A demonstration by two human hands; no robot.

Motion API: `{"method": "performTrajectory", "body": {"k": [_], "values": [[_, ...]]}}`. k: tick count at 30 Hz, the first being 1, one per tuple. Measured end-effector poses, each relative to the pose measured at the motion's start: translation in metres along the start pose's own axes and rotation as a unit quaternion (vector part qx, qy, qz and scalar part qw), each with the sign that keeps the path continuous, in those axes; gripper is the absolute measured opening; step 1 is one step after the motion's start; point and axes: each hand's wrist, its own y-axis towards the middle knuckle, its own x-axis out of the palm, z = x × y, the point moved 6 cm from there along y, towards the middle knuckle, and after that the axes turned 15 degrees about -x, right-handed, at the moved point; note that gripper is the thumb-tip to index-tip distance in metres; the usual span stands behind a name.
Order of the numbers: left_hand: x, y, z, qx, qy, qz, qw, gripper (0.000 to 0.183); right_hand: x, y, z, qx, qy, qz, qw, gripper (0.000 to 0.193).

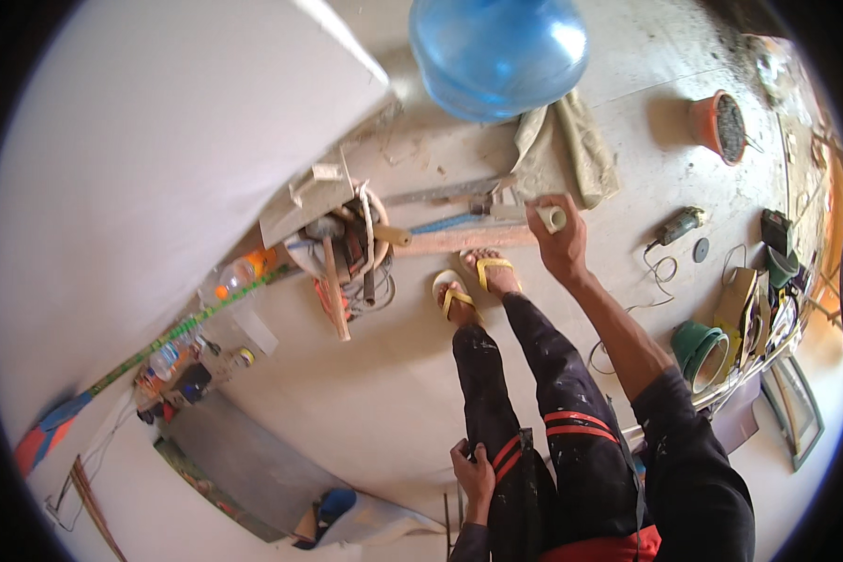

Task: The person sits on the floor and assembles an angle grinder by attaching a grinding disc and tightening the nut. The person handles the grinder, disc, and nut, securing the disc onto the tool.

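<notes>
My right hand [560,245] is raised over the floor beyond my feet, its fingers wrapped round a short, cream-coloured hollow tube [554,220]. The tube's open end faces up toward me; the rest is hidden in the fist. My left hand [475,480] hangs beside my left trouser leg, thumb and fingers apart, with nothing visible in it. Below the right hand, a reddish plank [464,240] and a blue rod-like piece [443,223] lie on the floor. A crumpled beige cloth [576,155] is just past that hand.
A large translucent blue water bottle [498,58] stands at the far side. Left of my feet is a bucket of tools [380,208]. On the right are an angle grinder [681,225] with its cord, an orange bucket [707,128] of grey material, and green buckets [689,348].
</notes>
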Motion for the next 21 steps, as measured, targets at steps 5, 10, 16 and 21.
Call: {"method": "performTrajectory", "body": {"k": [5, 10, 16, 21], "values": [[-0.037, -0.07, 0.14, 0.319, 0.048, -0.003, 0.947, 0.054, -0.115, -0.007, -0.133, -0.053, -0.001, -0.052, 0.997, 0.023], [-0.027, -0.229, 0.276, 0.582, 0.133, -0.082, 0.798, 0.063, -0.234, -0.013, -0.267, -0.151, 0.039, -0.028, 0.987, 0.036], [0.048, -0.314, 0.277, 0.546, 0.32, -0.217, 0.743, 0.045, -0.387, -0.012, -0.303, 0.044, 0.09, -0.007, 0.995, 0.048], [0.138, -0.333, 0.275, 0.183, 0.11, -0.508, 0.834, 0.024, -0.511, -0.104, -0.219, 0.138, 0.008, 0.115, 0.984, 0.055]]}}
